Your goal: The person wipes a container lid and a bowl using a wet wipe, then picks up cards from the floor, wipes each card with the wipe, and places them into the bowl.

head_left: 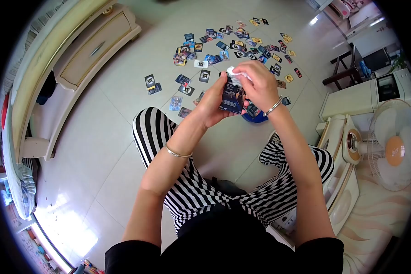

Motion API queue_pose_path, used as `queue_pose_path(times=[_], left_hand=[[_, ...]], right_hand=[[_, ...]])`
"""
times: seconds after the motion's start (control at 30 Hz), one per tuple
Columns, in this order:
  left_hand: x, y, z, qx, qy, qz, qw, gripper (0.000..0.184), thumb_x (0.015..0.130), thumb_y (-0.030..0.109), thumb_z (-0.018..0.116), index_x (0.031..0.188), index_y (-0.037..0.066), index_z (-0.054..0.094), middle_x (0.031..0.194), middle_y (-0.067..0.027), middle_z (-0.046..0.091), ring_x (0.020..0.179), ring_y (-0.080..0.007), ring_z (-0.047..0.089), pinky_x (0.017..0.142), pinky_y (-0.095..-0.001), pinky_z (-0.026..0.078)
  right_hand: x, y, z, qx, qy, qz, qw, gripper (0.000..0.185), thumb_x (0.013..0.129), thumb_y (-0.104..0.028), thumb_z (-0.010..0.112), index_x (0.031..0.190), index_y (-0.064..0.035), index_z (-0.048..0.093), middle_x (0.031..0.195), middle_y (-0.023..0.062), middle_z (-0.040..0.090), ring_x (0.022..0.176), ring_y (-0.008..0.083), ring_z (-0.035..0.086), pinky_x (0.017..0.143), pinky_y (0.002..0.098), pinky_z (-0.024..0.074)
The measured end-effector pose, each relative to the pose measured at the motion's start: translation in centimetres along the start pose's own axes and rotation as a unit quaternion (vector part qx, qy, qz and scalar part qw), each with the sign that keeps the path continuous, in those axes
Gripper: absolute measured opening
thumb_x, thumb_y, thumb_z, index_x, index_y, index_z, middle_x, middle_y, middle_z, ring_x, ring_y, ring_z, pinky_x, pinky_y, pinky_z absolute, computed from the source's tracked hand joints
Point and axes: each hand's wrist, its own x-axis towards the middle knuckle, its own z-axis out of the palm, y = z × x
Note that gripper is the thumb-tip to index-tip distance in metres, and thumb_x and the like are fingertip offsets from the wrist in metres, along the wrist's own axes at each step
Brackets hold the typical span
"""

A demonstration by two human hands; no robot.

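The right hand [259,82] pinches a crumpled white tissue [232,72] between its fingers, at the upper end of a dark card [233,97]; the left hand [211,104] grips that card above the tiled floor [107,132], where other cards [204,76] lie scattered, a fan [394,150] off to the right

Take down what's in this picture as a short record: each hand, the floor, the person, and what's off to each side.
Left grip: closed on a dark printed card, possibly a stack
Right grip: pinching white crumpled material, tissue or cloth, at the card's far end
Floor: pale tiles, many scattered cards beyond the hands
Near hands: blue object, partly hidden
Person: seated, striped trousers, bracelet on each arm
Left side: cream drawer unit
Right side: fan
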Motion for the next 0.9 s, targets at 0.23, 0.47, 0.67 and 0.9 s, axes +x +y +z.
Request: queue_pose_path(times=[0.23,0.47,0.67,0.9], left_hand=[[1.0,-0.3,-0.3,-0.027,0.012,0.054,0.998,0.057,0.094,0.056,0.027,0.113,0.010,0.055,0.098,-0.0046,0.063,0.088,-0.0159,0.061,0.074,-0.0346,0.051],[0.9,0.3,-0.3,-0.023,0.002,0.042,0.999,0.056,0.094,0.055,0.028,0.110,0.008,0.055,0.092,-0.0093,0.064,0.080,-0.0174,0.063,0.069,-0.0335,0.052],[0.3,0.3,0.9,0.012,0.047,0.034,0.998,0.048,0.094,0.052,0.035,0.104,0.010,0.057,0.088,-0.0049,0.064,0.077,-0.0145,0.063,0.068,-0.0303,0.050],[1.5,-1.5,0.1,0.040,0.011,0.133,0.990,0.035,0.093,0.035,0.050,0.115,0.007,0.052,0.081,-0.0001,0.056,0.067,-0.0061,0.053,0.051,-0.0194,0.044]], right_hand=[[-4.0,-3.1,-0.2,0.018,-0.024,-0.068,0.997,0.015,0.073,0.000,0.062,0.085,-0.0094,0.063,0.083,0.0047,0.060,0.073,0.0229,0.061,0.065,0.0345,0.0507],[-3.5,-0.3,-0.3,0.007,-0.010,0.042,0.999,0.012,0.077,0.001,0.057,0.086,-0.0073,0.059,0.085,0.0070,0.060,0.073,0.0243,0.060,0.060,0.0332,0.0490],[-6.9,-2.5,-1.5,0.177,-0.033,0.102,0.978,0.010,0.082,-0.003,0.058,0.091,-0.0051,0.059,0.086,0.0065,0.060,0.076,0.0179,0.061,0.065,0.0281,0.0481],[-3.7,-3.6,0.6,0.523,0.106,0.358,0.766,0.018,0.088,-0.009,0.058,0.105,-0.0017,0.055,0.094,0.0057,0.060,0.079,0.0091,0.059,0.069,0.0240,0.0501]])
